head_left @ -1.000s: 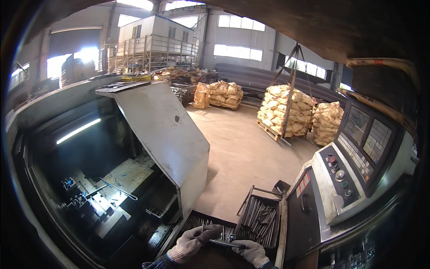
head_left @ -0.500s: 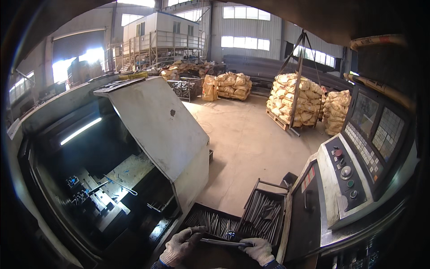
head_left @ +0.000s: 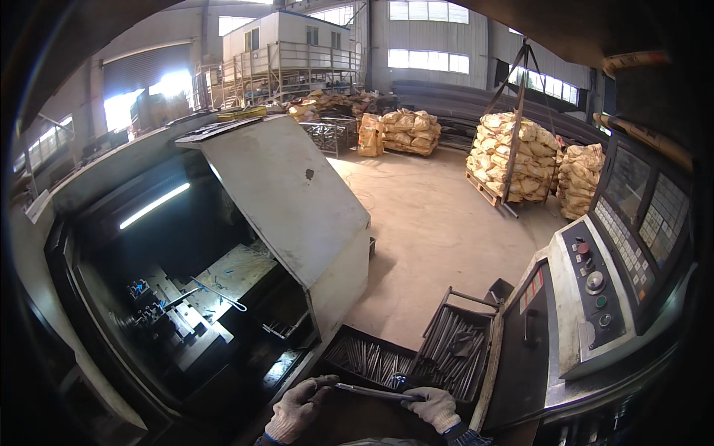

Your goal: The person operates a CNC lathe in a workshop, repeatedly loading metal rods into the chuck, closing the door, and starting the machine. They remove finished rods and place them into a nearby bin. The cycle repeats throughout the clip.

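Observation:
A slim grey metal rod (head_left: 372,391) spans the gap between my two gloved hands, close to the lower edge. My left hand (head_left: 297,410) has its fingers closed at the rod's left end. My right hand (head_left: 433,409) grips the other end. Both gloves are pale knit with grey, soiled fingers. Just beyond the hands stands a dark tray (head_left: 343,363) of loose metal rods (head_left: 372,358). Beside it on the right is a second dark tray (head_left: 448,291), filled with darker rods (head_left: 455,349).
On the left a machine's lit chamber holds a tool block (head_left: 190,320) and a hooked rod (head_left: 223,295), behind a slanted pale cover (head_left: 286,193). A control panel (head_left: 595,286) rises at right. Farther off, stacked yellow sacks (head_left: 513,160) sit on a pallet (head_left: 483,188) with slings around them.
The whole view has shifted, so the machine, trays and sacks appear farther right. Both hands still hold the rod, at nearly the same place in the picture.

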A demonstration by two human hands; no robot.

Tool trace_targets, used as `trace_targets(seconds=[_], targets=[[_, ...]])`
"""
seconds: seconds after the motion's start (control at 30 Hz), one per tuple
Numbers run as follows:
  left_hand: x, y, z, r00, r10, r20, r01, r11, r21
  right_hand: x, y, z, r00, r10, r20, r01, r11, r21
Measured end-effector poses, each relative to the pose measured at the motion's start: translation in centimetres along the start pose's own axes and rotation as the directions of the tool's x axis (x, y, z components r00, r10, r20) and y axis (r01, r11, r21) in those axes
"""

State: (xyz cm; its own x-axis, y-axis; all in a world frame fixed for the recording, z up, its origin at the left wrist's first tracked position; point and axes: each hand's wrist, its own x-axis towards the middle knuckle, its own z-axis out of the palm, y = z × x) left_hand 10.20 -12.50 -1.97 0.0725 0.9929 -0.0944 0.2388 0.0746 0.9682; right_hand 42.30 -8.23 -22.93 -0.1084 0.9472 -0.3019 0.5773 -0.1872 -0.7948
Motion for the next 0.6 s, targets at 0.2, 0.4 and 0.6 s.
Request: trace_targets(seconds=[0.2,0.4,0.6], targets=[[-1.5,-1.6,-4.9,0.997,0.07,0.012,-0.071,0.996,0.055,-2.5,-8.7,1.5,1.0,0.005,0.01,-0.004,0.998,-0.065],[-3.6,-1.0,-9.7,0.982,-0.092,-0.163,0.116,0.983,0.145,2.1,-7.2,5.8,0.94,-0.039,0.339,-0.077,0.944,0.322],[-6.4,-3.0,-15.6,0.973,0.038,-0.228,-0.032,0.999,0.028,3.7,-13.5,9.5,0.848,-0.164,0.504,-0.069,0.909,0.411]])
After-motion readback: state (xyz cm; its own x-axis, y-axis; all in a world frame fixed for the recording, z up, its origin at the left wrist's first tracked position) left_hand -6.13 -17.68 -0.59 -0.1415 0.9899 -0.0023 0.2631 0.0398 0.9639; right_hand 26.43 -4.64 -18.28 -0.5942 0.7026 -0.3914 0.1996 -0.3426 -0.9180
